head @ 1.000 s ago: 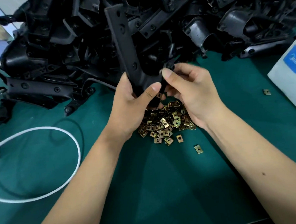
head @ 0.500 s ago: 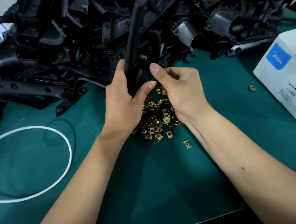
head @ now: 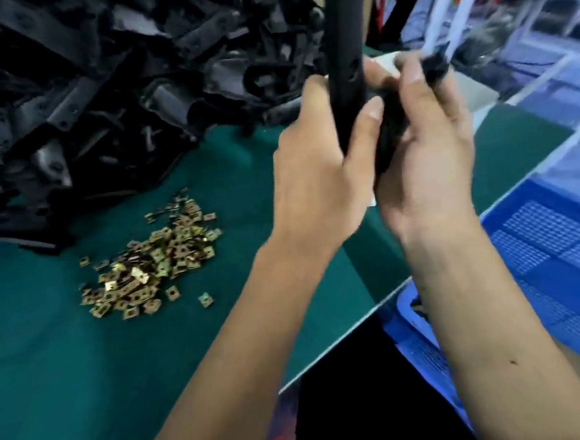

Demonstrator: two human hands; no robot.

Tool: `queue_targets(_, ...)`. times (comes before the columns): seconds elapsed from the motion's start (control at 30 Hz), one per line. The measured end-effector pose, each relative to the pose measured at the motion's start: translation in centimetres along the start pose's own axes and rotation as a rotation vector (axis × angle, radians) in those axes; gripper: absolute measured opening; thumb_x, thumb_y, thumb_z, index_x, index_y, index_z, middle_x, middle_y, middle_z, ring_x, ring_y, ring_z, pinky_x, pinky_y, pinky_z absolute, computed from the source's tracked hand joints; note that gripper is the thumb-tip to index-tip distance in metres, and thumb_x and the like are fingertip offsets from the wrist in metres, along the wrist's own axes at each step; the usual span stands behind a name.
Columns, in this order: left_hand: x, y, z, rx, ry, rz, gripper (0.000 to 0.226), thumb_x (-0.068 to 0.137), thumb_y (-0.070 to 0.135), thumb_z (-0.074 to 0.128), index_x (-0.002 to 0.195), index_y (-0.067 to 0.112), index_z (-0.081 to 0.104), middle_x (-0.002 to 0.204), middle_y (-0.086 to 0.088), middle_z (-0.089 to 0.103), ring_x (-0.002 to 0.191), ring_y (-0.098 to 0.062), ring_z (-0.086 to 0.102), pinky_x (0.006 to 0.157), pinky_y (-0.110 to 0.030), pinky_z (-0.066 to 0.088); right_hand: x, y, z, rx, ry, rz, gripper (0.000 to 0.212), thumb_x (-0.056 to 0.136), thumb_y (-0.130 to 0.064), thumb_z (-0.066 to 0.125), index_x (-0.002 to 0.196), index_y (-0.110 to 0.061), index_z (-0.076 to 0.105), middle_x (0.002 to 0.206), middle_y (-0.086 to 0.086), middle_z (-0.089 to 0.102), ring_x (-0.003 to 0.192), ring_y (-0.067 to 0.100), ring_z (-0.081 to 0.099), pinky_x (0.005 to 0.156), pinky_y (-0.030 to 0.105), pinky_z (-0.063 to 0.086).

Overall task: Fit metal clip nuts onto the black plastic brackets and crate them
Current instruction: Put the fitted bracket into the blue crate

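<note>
A long black plastic bracket point(head: 343, 44) stands upright between both hands, near the table's right edge. My left hand point(head: 316, 170) grips its lower shaft, thumb across the front. My right hand point(head: 424, 148) holds the bracket's lower foot from the right side, fingers curled round it. Whether a clip nut sits on the bracket is hidden by my fingers and blur. A heap of gold-coloured clip nuts point(head: 154, 263) lies on the green table point(head: 86, 371) to the left. A blue plastic crate point(head: 551, 253) stands below the table edge at the right.
A big pile of black brackets point(head: 101, 95) fills the back left of the table. One stray clip nut point(head: 205, 299) lies apart from the heap. White rack posts point(head: 439, 13) rise at the far right behind my hands.
Both hands have carried the bracket to the right, away from the clip nut heap and toward the blue crate. The view has swung right with them, bringing the crate into sight.
</note>
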State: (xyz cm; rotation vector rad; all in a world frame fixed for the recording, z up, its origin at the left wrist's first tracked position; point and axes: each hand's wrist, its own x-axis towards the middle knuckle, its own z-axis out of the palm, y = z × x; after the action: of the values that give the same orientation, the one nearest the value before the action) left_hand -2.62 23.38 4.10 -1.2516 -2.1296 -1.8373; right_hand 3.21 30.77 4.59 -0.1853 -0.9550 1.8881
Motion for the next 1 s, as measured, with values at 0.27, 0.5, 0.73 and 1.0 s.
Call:
queue_targets(0.27, -6.5, 5.0, 18.3, 0.105, -0.544, -0.026, 0.030, 0.096, 0.025, 0.066, 0.114, 0.011, 0.047, 0.106, -0.019, 0.069, 0.101, -0.044, 0.064, 0.074, -0.046, 0.042, -2.7, -8.8, -18.6, 0.056, 0.512, -0.032, 0.011, 0.108, -0.014, 0.045, 0.118, -0.009, 0.049, 0.106, 0.013, 0.071, 0.098, 0.025, 0.070, 0.088, 0.035, 0.059)
queue_targets(0.5, -16.8, -2.4, 27.2, 0.194, -1.049, -0.334, 0.040, 0.097, 0.030, 0.066, 0.130, 0.011, 0.051, 0.127, -0.020, 0.065, 0.122, -0.041, 0.059, 0.099, -0.047, 0.048, -8.4, -5.5, -33.5, 0.111, 1.061, 0.515, 0.040, 0.111, -0.028, 0.033, 0.083, -0.010, 0.054, 0.081, 0.008, 0.058, 0.074, 0.024, 0.059, 0.073, 0.037, 0.051)
queue_targets(0.73, -21.3, -7.3, 28.4, 0.477, -1.285, -0.304, 0.042, 0.104, 0.035, 0.056, 0.134, 0.009, 0.047, 0.131, -0.018, 0.055, 0.122, -0.039, 0.057, 0.097, -0.044, 0.047, -12.8, -1.7, -39.4, 0.041, 1.210, 0.695, 0.020, 0.105, -0.007, 0.045, 0.111, 0.002, 0.061, 0.099, 0.017, 0.063, 0.091, 0.031, 0.063, 0.076, 0.039, 0.052)
queue_targets(1.0, -19.2, -6.0, 29.5, 0.401, -1.216, -0.258, 0.028, 0.106, 0.035, 0.054, 0.123, 0.013, 0.058, 0.124, -0.010, 0.059, 0.114, -0.032, 0.060, 0.093, -0.044, 0.051, -10.6, -1.8, -38.0, 0.041, 1.211, 0.641, 0.016, 0.107, -0.009, 0.048, 0.118, 0.001, 0.054, 0.109, 0.015, 0.057, 0.097, 0.030, 0.061, 0.103, 0.042, 0.051)
